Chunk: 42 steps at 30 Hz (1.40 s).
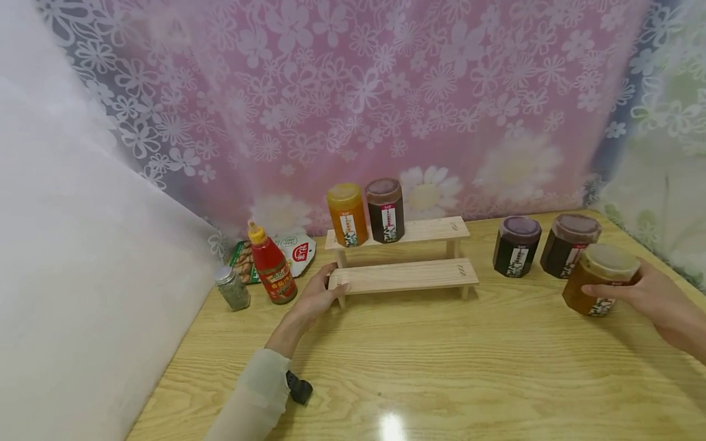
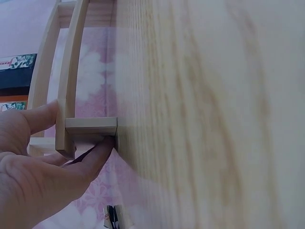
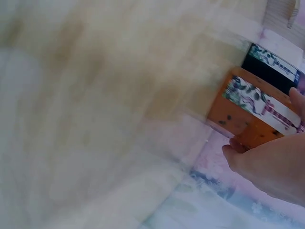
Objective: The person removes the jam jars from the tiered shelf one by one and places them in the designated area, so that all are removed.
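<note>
My left hand (image 1: 318, 295) holds the left end of a two-tier wooden rack (image 1: 408, 277), its thumb on the lower board. The left wrist view shows the fingers (image 2: 93, 160) under that board, by the end leg. On the upper tier stand an amber jar (image 1: 349, 214) and a dark jar (image 1: 385, 211). Far right, my right hand (image 1: 656, 300) grips an orange-brown jar (image 1: 581, 291) with a pale lid. This jar leans slightly; whether it touches the table I cannot tell. Behind it are a dark jar (image 1: 570, 245) and a purple-lidded jar (image 1: 516, 246).
Left of the rack stand a red sauce bottle (image 1: 273, 269) with a yellow cap and a small shaker jar (image 1: 233, 289). Flat packets (image 1: 292, 251) lie behind them. A flowered curtain (image 1: 358, 110) hangs along the back of the wooden table (image 1: 413, 355), and a white wall (image 1: 83, 245) borders its left.
</note>
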Tool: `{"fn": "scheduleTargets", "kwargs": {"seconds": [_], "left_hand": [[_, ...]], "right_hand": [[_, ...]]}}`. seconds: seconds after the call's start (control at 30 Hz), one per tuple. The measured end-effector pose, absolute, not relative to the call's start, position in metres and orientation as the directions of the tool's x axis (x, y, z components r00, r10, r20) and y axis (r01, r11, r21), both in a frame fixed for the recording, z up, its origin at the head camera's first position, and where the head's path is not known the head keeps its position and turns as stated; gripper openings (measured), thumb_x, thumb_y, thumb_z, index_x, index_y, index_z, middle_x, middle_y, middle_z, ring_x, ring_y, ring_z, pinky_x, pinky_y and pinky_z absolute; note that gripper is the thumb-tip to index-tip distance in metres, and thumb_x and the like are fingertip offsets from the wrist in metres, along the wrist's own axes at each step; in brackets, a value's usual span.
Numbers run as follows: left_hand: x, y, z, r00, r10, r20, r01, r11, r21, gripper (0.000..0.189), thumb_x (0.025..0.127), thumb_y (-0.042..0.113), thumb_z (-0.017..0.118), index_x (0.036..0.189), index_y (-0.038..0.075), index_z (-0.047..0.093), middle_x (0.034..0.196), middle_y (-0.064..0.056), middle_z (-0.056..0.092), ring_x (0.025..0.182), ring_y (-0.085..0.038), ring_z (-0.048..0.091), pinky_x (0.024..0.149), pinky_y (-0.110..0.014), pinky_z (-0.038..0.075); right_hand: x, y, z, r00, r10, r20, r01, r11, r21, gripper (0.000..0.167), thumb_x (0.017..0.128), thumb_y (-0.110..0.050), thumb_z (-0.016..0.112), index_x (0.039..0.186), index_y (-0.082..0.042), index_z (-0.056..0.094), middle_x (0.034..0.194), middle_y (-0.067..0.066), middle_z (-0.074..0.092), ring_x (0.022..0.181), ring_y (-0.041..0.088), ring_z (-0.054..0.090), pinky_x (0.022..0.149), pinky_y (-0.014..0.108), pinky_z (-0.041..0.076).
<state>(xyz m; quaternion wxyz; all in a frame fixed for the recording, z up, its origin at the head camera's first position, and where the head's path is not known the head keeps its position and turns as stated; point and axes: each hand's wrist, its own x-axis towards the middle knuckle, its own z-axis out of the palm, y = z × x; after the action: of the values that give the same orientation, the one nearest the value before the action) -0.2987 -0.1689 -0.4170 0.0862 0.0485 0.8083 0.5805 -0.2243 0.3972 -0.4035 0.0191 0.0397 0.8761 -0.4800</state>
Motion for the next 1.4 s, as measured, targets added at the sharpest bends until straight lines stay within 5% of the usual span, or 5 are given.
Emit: {"fn": "scheduleTargets", "kwargs": {"seconds": [0.13, 0.63, 0.93, 1.17, 1.4], "left_hand": [[-0.299, -0.168, -0.416, -0.982, 0.175, -0.077, -0.017, 0.319, 0.948, 0.071, 0.103, 0.017, 0.066, 0.162, 0.006, 0.029, 0.153, -0.026, 0.046, 0.138, -0.037, 0.050, 0.115, -0.054, 0.038], [-0.298, -0.167, -0.419, -0.982, 0.166, -0.087, -0.030, 0.319, 0.947, 0.070, 0.103, 0.015, 0.066, 0.162, 0.005, 0.030, 0.153, -0.027, 0.046, 0.137, -0.038, 0.050, 0.115, -0.053, 0.039], [-0.298, -0.167, -0.418, -0.982, 0.170, -0.085, -0.024, 0.330, 0.944, 0.070, 0.103, 0.016, 0.066, 0.163, 0.006, 0.030, 0.153, -0.026, 0.046, 0.137, -0.038, 0.050, 0.114, -0.054, 0.040], [-0.298, -0.169, -0.420, -0.983, 0.167, -0.072, -0.013, 0.334, 0.943, 0.070, 0.103, 0.017, 0.067, 0.162, 0.004, 0.031, 0.152, -0.027, 0.046, 0.136, -0.039, 0.051, 0.113, -0.055, 0.040], [-0.298, -0.168, -0.420, -0.982, 0.177, -0.065, -0.003, 0.329, 0.944, 0.070, 0.103, 0.017, 0.066, 0.162, 0.004, 0.030, 0.152, -0.027, 0.046, 0.136, -0.038, 0.051, 0.114, -0.055, 0.039]], "right_hand": [[-0.224, 0.397, -0.390, -0.992, 0.114, -0.052, 0.106, 0.552, -0.827, 0.110, 0.104, -0.039, 0.064, 0.158, 0.006, -0.021, 0.157, 0.048, -0.013, 0.138, 0.073, -0.002, 0.105, 0.084, 0.014], [-0.229, 0.375, -0.364, -0.988, 0.043, 0.151, -0.112, 0.481, -0.870, 0.054, 0.105, -0.031, 0.065, 0.151, -0.039, 0.040, 0.156, -0.018, 0.034, 0.156, 0.046, 0.000, 0.115, 0.075, 0.010], [-0.236, 0.332, -0.340, -0.981, -0.060, 0.187, -0.191, 0.511, -0.838, 0.051, 0.104, -0.028, 0.066, 0.152, -0.029, 0.046, 0.136, -0.027, 0.046, 0.126, -0.001, 0.043, 0.088, 0.011, 0.042], [-0.250, 0.283, -0.326, -0.972, -0.197, 0.126, -0.195, 0.388, -0.901, 0.065, 0.107, -0.029, 0.063, 0.162, -0.018, 0.032, 0.162, 0.006, 0.038, 0.152, 0.036, 0.028, 0.118, 0.066, 0.022], [-0.270, 0.234, -0.319, -0.949, -0.290, 0.120, -0.206, 0.285, -0.936, 0.074, 0.105, -0.027, 0.065, 0.164, -0.006, 0.025, 0.166, 0.022, 0.029, 0.154, 0.043, 0.022, 0.120, 0.065, 0.021]]}}
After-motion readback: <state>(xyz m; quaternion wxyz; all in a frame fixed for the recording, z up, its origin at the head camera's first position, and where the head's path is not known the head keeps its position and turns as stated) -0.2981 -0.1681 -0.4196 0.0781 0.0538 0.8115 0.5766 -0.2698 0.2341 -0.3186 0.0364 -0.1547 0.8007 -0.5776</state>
